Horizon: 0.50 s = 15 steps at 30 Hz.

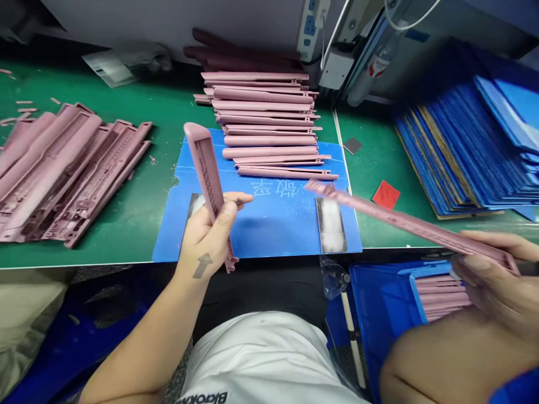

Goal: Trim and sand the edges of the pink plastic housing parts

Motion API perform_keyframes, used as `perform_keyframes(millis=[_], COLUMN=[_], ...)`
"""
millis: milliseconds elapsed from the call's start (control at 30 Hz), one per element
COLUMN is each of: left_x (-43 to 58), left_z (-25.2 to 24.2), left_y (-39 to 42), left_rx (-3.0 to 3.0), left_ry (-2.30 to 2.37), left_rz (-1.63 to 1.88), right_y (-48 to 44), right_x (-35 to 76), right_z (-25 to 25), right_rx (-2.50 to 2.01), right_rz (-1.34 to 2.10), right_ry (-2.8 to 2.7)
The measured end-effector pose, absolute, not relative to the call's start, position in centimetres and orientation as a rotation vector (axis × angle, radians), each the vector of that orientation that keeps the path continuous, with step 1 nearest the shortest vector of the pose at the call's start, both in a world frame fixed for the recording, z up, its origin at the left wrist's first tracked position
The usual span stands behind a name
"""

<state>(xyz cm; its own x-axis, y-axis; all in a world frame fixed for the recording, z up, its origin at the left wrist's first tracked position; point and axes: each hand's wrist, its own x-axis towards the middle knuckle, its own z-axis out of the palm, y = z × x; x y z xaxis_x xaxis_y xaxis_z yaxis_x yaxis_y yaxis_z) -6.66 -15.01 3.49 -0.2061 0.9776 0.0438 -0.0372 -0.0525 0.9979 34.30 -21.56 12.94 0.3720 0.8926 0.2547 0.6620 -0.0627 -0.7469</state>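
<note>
In my left hand is a long pink plastic shell, gripped near its lower end and tilted nearly upright above the blue sheet. Its perforated inner side faces right. My right hand, off to the right, holds a second long pink plastic strip by its near end. That strip slants up and left, and its far tip is blurred. Behind both hands, a row of pink plastic shells lies stacked side by side at the back of the sheet.
A loose pile of pink shells covers the left of the green table. Blue corrugated sheets stand stacked at right. A red square lies before them. Below the edge, a blue bin holds more pink parts.
</note>
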Motion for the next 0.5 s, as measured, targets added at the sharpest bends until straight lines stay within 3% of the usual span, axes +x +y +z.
perform_keyframes(millis=[267, 367, 500], left_x=[-1.4, 0.4, 0.1], left_z=[3.0, 2.4, 2.8], left_y=[-16.3, -16.4, -14.8], left_rx=[1.162, 0.916, 0.634], left_ry=[0.899, 0.849, 0.911], left_rz=[0.683, 0.722, 1.101], right_y=[-12.0, -10.5, -13.9], right_x=[25.8, 21.5, 16.7], right_z=[10.2, 7.8, 4.5], right_rx=[-1.357, -1.333, -1.425], right_rz=[1.209, 1.237, 1.24], right_ry=[-1.3, -1.27, -1.476])
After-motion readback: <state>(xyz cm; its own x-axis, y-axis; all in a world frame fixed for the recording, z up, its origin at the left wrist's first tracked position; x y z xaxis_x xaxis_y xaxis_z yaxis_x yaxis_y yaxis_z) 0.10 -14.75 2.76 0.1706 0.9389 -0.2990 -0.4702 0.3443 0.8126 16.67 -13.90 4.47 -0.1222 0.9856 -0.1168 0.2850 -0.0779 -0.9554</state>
